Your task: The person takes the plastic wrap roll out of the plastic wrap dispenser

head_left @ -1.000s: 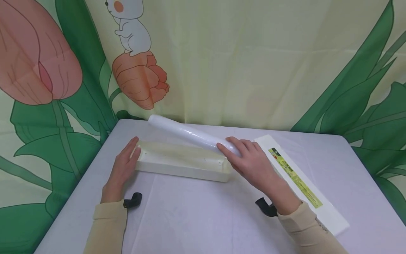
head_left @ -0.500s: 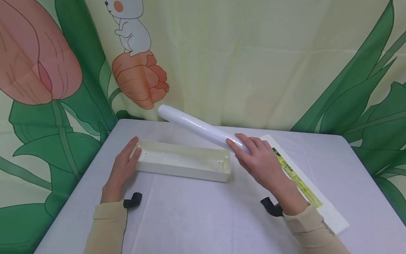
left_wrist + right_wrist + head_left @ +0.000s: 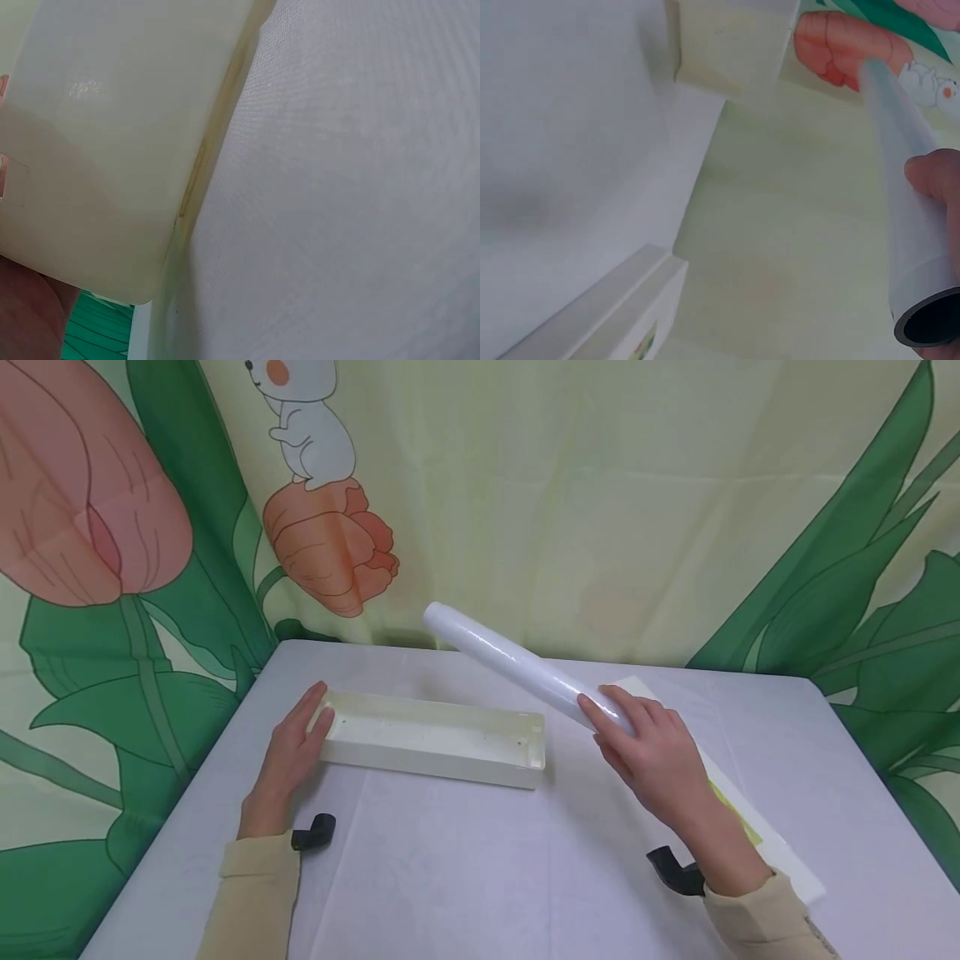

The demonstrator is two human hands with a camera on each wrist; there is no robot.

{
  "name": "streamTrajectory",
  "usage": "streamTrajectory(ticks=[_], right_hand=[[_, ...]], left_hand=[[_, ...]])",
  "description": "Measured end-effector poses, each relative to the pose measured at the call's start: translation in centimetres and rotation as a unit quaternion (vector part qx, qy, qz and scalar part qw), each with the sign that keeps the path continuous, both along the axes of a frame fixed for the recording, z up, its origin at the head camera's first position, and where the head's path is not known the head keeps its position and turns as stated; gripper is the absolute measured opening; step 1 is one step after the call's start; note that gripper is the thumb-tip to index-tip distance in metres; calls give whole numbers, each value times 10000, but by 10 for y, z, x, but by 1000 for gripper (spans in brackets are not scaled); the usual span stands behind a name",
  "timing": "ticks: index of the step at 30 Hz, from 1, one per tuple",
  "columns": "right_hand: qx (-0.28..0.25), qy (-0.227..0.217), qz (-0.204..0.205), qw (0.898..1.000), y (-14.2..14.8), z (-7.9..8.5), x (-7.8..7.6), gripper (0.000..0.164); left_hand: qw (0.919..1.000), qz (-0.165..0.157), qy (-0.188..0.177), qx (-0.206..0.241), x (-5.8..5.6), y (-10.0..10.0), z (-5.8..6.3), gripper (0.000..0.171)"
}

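A roll of plastic wrap (image 3: 517, 662), white and shiny, is held up in the air by my right hand (image 3: 663, 760), which grips its right end. It slants, with the far left end higher. In the right wrist view the near end of the roll (image 3: 911, 217) shows a dark hollow core, with the thumb lying along its side. My left hand (image 3: 292, 747) rests with straight fingers against the left end of an open, long cream box (image 3: 427, 764) on the table. The left wrist view shows a side wall of that box (image 3: 112, 150) close up.
A long white lid (image 3: 791, 864) with a yellow-green label lies slanted on the right side of the table (image 3: 465, 877), partly hidden by my right arm. Behind the table's back edge hangs a printed curtain (image 3: 600, 510).
My right hand has moved right with the roll, away from above the cream box and over the lid. The roll slants more steeply. My left hand and the box have stayed put.
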State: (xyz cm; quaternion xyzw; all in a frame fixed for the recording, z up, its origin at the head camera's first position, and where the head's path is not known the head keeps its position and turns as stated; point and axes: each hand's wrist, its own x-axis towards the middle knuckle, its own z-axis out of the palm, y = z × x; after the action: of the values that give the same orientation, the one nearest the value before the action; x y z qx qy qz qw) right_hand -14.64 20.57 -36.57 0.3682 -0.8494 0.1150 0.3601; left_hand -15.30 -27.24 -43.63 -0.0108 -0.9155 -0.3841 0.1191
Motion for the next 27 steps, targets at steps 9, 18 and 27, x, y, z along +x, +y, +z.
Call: streamTrajectory(ticks=[9, 18, 27], right_hand=[[-173, 21, -391, 9991, 23, -15, 19, 43], [-235, -157, -649, 9975, 38, -32, 34, 46], [-234, -728, -1265, 9890, 45, -43, 55, 57]], left_hand=[[9999, -84, 76, 60, -2, 1, -4, 61], [10000, -37, 31, -20, -3, 1, -2, 62], [10000, -15, 12, -51, -2, -2, -1, 62]])
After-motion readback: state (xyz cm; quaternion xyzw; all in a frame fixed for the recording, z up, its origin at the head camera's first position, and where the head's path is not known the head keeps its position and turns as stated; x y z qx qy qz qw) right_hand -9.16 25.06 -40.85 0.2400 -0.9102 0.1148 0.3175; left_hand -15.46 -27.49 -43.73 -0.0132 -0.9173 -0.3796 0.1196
